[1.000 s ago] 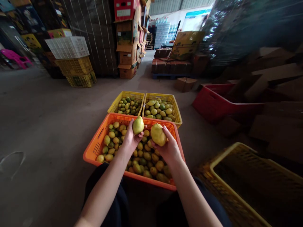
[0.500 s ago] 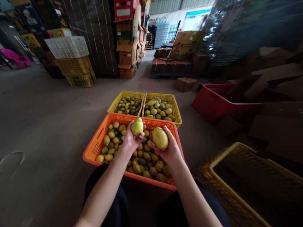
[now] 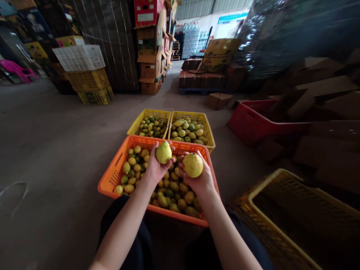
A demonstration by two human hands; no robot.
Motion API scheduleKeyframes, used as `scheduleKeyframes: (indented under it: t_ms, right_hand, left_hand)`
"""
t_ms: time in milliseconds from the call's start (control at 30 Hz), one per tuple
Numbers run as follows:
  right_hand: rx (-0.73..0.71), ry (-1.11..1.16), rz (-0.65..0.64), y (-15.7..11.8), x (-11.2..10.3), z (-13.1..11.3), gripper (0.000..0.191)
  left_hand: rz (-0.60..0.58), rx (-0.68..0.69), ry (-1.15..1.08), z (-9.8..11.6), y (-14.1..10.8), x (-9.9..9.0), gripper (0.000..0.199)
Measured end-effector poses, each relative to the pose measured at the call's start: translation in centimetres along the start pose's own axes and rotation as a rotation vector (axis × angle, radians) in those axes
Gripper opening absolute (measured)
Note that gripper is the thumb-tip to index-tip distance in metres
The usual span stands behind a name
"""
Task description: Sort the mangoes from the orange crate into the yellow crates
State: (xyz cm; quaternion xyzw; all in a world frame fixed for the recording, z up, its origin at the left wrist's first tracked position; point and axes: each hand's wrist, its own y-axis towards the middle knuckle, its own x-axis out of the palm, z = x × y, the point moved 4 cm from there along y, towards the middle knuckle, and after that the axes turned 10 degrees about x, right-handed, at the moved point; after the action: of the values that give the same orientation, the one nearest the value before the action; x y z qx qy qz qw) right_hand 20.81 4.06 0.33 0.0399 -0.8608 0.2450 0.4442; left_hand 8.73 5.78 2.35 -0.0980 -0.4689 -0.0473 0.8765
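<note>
My left hand (image 3: pixel 156 167) is closed around a yellow-green lemon (image 3: pixel 163 152), its narrow end pointing up. A larger, rounder yellow lemon (image 3: pixel 192 165) rests in my right hand (image 3: pixel 203 180), whose fingers curl round its side and underneath. Both hands are held above an orange crate (image 3: pixel 112 172) full of loose lemons (image 3: pixel 174 186), yellow to green in colour. My forearms and hands hide part of the fruit in it. Just behind stand two yellow crates side by side, the left one (image 3: pixel 135 122) and the right one (image 3: pixel 209 131), both holding more yellow and green lemons.
A yellow crate (image 3: pixel 278 187) stands close on my right. Beyond it are a red bin (image 3: pixel 244 123) and loose cardboard (image 3: pixel 326 86). Stacked crates (image 3: pixel 87 80) stand at the back left, beside tall stacks of boxes (image 3: pixel 150 71). A small carton (image 3: pixel 219 100) lies on the floor.
The lemon in my right hand has been turned, so a rounder face with its end shows. My left hand keeps its lemon, shifted very slightly. The crates stay in place.
</note>
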Motion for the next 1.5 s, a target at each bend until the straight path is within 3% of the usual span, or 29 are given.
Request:
scheduleKeyframes:
  t_ms: [233,333,433,500,567,667,700,733,767,800,833,933,967,1000,1067,1167,1267,1367,1500]
  right_hand:
    - [0.014,0.138,0.08,0.6,-0.2,0.5,0.028]
    - [0.013,0.187,0.114,0.4,-0.9,-0.6,0.024]
    - [-0.055,0.257,0.233,-0.1,-2.8,-3.3,0.02]
    - [-0.158,0.307,0.326,-0.8,-4.2,-5.3,0.022]
    - [-0.213,0.354,0.401,-1.7,-5.2,-6.6,0.023]
    - [-0.132,0.376,0.449,-2.7,-5.8,-6.7,0.023]
    - [-0.09,0.369,0.444,-2.9,-5.8,-6.4,0.022]
    - [-0.058,0.362,0.438,-3.2,-5.8,-6.2,0.02]
    - [-0.039,0.358,0.432,-3.4,-5.8,-6.0,0.018]
    - [-0.034,0.357,0.427,-3.6,-5.9,-5.9,0.017]
    - [-0.04,0.359,0.427,-3.9,-6.1,-5.8,0.017]
    - [-0.088,0.366,0.428,-4.5,-6.6,-6.2,0.019]
    - [-0.108,0.362,0.42,-4.7,-6.7,-6.4,0.02]
    - [-0.121,0.357,0.415,-4.8,-6.8,-6.5,0.02]
    - [-0.13,0.34,0.414,-4.9,-7.0,-6.6,0.019]
    - [-0.071,0.274,0.422,-4.4,-6.9,-5.5,0.016]
    - [0.039,0.138,0.406,-3.2,-6.4,-2.9,0.013]
    - [0.223,-0.032,0.385,-2.0,-6.2,1.3,0.014]
    - [0.502,-0.213,0.336,-1.4,-7.5,8.6,0.025]
  left_hand:
    - [0.05,-0.027,-0.097,-0.8,0.7,-0.2,0.036]
    - [-0.05,-0.026,0.128,-1.4,0.6,-0.4,0.03]
    - [-0.274,-0.064,0.536,-3.1,-0.8,-0.9,0.026]
    - [-0.482,-0.234,0.775,-5.8,-2.8,-2.0,0.03]
    - [-0.728,-0.513,0.93,-9.2,-5.4,-3.8,0.03]
    - [-0.896,-0.906,1.052,-12.7,-8.0,-6.9,0.026]
    - [-0.889,-1.024,1.078,-12.9,-8.1,-7.8,0.026]
    - [-0.837,-1.056,1.08,-12.4,-7.4,-8.3,0.027]
    - [-0.738,-0.995,1.071,-11.1,-6.0,-8.6,0.027]
    - [-0.61,-0.844,1.012,-9.1,-4.0,-8.5,0.027]
    - [-0.442,-0.551,0.887,-6.2,-1.5,-8.2,0.028]
    - [-0.226,-0.149,0.738,2.3,3.6,-8.7,0.028]
    - [-0.022,0.027,0.622,5.0,4.7,-9.5,0.027]
    - [0.131,0.118,0.558,6.9,5.2,-10.4,0.026]
    - [0.287,0.134,0.523,8.1,5.1,-11.7,0.024]
    - [0.266,-0.015,0.595,6.4,3.8,-11.9,0.018]
    - [0.104,-0.074,0.696,4.2,2.6,-10.5,0.018]
    - [-0.065,-0.084,0.745,3.2,2.1,-9.5,0.022]
    - [-0.021,-0.062,0.743,3.7,2.2,-10.0,0.022]
